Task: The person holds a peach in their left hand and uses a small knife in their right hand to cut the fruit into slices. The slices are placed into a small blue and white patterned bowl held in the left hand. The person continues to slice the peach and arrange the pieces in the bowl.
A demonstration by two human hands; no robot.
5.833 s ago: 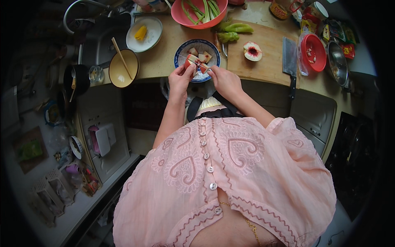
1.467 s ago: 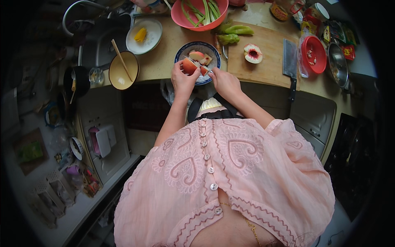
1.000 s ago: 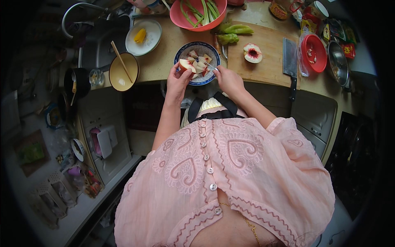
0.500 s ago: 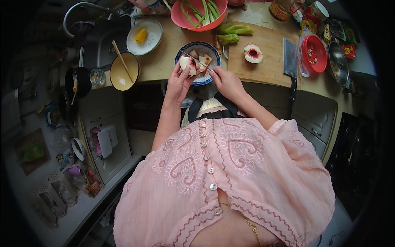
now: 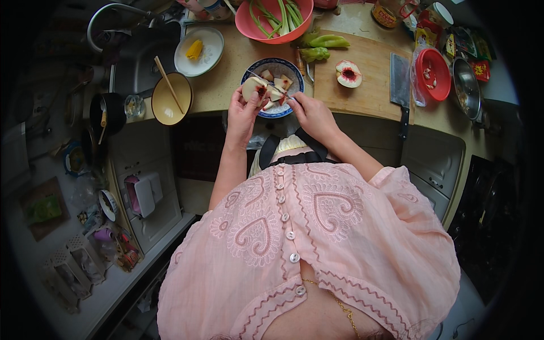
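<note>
My left hand [image 5: 243, 114] is closed around a pale peach half [image 5: 253, 88] with a dark red hollow, held over the near left rim of a blue-and-white bowl [image 5: 300, 75]. In my right hand [image 5: 313, 114] is a small knife [image 5: 290, 98], its handle mostly hidden by my fingers. The blade points left across the bowl towards the peach in my left hand. Cut peach pieces [image 5: 282, 83] with reddish marks lie inside the bowl. Another peach half [image 5: 348, 73], its red hollow facing up, rests on the wooden cutting board [image 5: 368, 54] to the right.
A cleaver [image 5: 400, 79] lies on the board's right side, its handle past the counter edge. Beyond it is a red basket [image 5: 445, 85]. Green peppers [image 5: 330, 41] and a pink bowl [image 5: 243, 25] are behind. Left are a yellow bowl [image 5: 156, 105] with chopsticks, a white plate [image 5: 217, 56] and the sink [image 5: 127, 79].
The peach half in my left hand has turned, and the hand has shifted slightly left. A pale cut slice now shows between it and the knife. My right hand has barely moved.
</note>
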